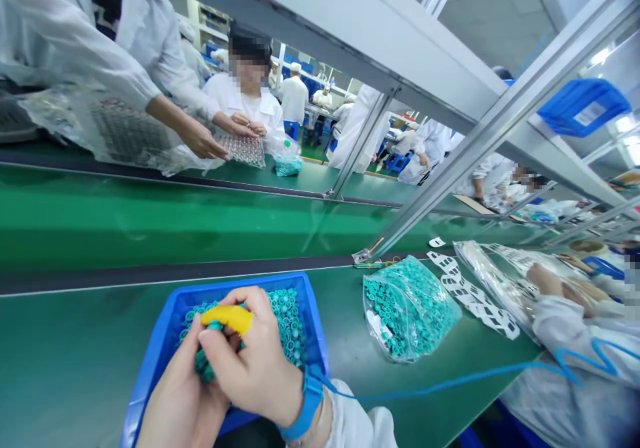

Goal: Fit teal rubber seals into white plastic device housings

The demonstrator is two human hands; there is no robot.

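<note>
My left hand (183, 388) is cupped round several small teal plastic rings, low over a blue bin (313, 328). My right hand (260, 361) meets it there, thumb and fingers pinched on a teal plastic piece (215, 327). A yellow finger cot (229, 317) covers one fingertip of the right hand. Many more teal plastic rings (289, 321) fill the bin beneath both hands. The fingers partly hide the pieces being held. Round my right wrist is a blue wrist strap (306, 405) with a blue cord.
A clear bag of teal rings (413, 308) lies right of the bin, beside white cut-out sheets (473, 295). The blue cord (425, 389) crosses the green table. A metal post (450, 161) rises behind. Across the green belt (150, 218), co-workers handle a tray of small parts (245, 149).
</note>
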